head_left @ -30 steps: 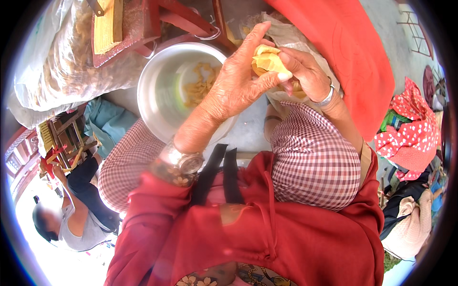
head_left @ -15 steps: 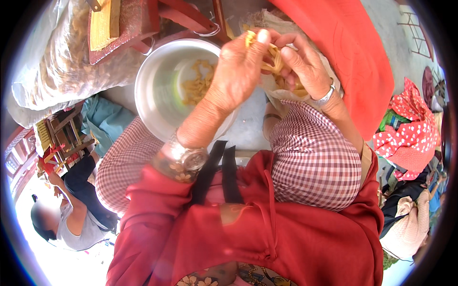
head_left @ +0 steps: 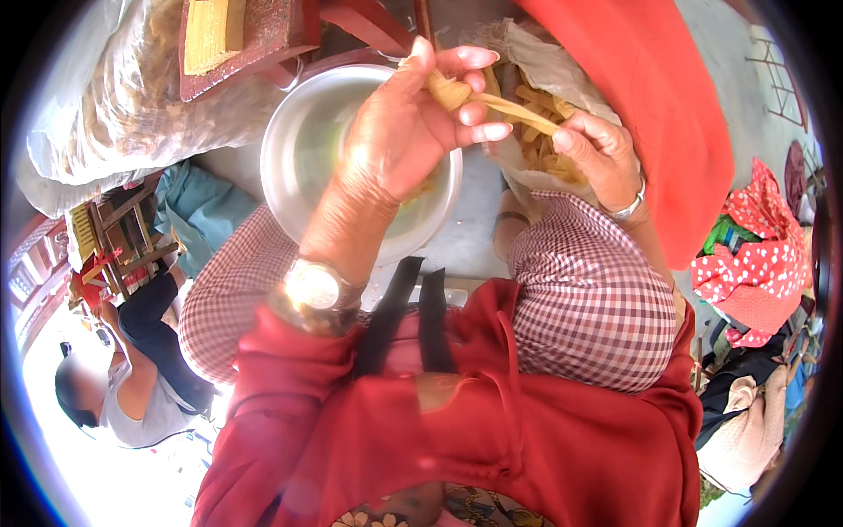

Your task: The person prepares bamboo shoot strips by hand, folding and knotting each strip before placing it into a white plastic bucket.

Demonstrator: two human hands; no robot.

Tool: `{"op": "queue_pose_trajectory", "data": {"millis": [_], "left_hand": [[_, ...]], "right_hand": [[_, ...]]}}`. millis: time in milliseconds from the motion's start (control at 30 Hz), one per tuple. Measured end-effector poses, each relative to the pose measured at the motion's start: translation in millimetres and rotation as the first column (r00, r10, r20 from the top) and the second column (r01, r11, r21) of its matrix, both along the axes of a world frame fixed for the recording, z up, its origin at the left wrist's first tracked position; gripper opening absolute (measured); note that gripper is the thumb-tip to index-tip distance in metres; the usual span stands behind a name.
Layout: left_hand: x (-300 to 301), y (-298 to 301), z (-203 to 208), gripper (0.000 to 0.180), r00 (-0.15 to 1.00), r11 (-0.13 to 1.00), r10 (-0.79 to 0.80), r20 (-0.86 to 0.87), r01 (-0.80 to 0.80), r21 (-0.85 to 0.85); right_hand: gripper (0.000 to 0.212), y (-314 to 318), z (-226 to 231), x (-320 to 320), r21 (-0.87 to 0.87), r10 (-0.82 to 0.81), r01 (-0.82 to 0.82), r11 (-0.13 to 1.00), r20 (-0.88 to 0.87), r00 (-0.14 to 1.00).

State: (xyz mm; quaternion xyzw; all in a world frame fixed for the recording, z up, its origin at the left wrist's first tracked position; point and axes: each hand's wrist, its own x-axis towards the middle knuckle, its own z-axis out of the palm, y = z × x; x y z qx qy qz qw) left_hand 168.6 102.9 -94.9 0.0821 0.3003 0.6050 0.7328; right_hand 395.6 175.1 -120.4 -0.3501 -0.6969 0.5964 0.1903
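Observation:
A flat yellowish strip [head_left: 518,112], with a knot-like bunch at one end, stretches between my two hands. The bunched end sits among the thumb and fingers of my left hand [head_left: 391,132]. My right hand [head_left: 604,156] pinches the other end between thumb and fingertips. Beneath my left hand and forearm stands a white round tub [head_left: 283,167]; my arm hides much of its inside, and a little yellow shows at its right. A pale open sack [head_left: 549,54] between the tub and the red cloth holds many loose yellow strips [head_left: 540,154], right below the stretched piece.
A red wooden bench [head_left: 263,53] carrying a wood block [head_left: 211,39] overhangs the tub's far left. Behind it bulges a large clear plastic bag [head_left: 140,114]. Red cloth [head_left: 650,114] borders the sack on the right. Another person [head_left: 145,395] sits at far left.
My hands have moved apart, drawing the strip out straight between them; before, they were close together around looped strip. My left hand has turned, its fingers now spread more around the bunched end.

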Motion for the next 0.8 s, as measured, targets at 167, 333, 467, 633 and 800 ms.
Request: {"op": "queue_pose_trajectory", "data": {"millis": [167, 333, 467, 633, 800], "left_hand": [[11.0, -4.4, 6.1, 0.058, 0.920, 0.984, -0.088, -0.383, 0.020, -0.178], [6.3, -10.5, 9.1, 0.042, 0.872, 0.961, -0.205, -0.445, 0.093, -0.260], [5.6, -9.1, 12.2, 0.034, 0.907, 0.962, -0.154, -0.391, 0.046, -0.271], [6.1, -8.7, 14.5, 0.028, 0.917, 0.960, -0.144, -0.373, 0.039, -0.276], [-7.7, -12.3, 7.3, 0.019, 0.910, 0.976, -0.063, -0.410, -0.029, -0.215]], "right_hand": [[0.020, -0.4, -1.5, -9.8, 0.023, -0.002, 0.002, 1.000, 0.028, 1.000], [0.019, -1.1, 2.6, -16.2, 0.060, 0.098, -0.100, 0.993, 0.031, 0.995], [0.022, -2.7, 3.2, -19.5, 0.099, 0.122, -0.123, 0.987, 0.017, 0.992], [0.022, -3.3, -4.9, -20.5, 0.127, 0.138, -0.139, 0.982, 0.015, 0.990], [0.020, -2.3, -0.1, -13.8, 0.081, 0.065, -0.070, 0.994, 0.054, 0.996]]}}
